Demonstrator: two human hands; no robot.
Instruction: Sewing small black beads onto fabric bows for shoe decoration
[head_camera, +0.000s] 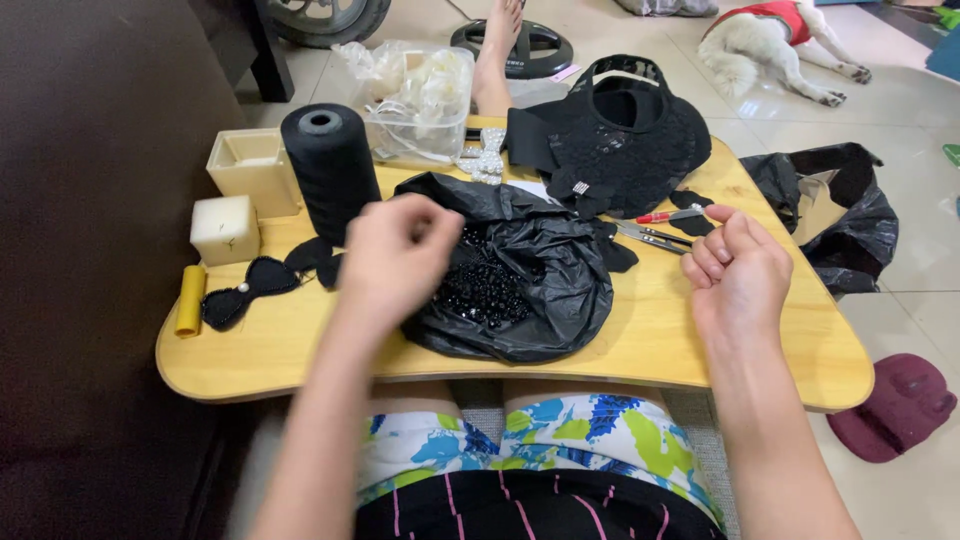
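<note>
Your left hand (395, 255) pinches fingers together over the open black bag of beads (500, 275) mid-frame, right hand (735, 270) curled shut, holding nothing visible, both kept within reach of the beads

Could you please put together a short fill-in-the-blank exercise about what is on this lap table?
1. The left hand hovers over a black plastic bag that holds shiny black ____.
2. The tall cone of thread is ____ in colour.
3. The scissors lie just left of the ____ hand.
4. On the floor at top right stands a white ____.

Missing words: beads; black; right; dog
</note>
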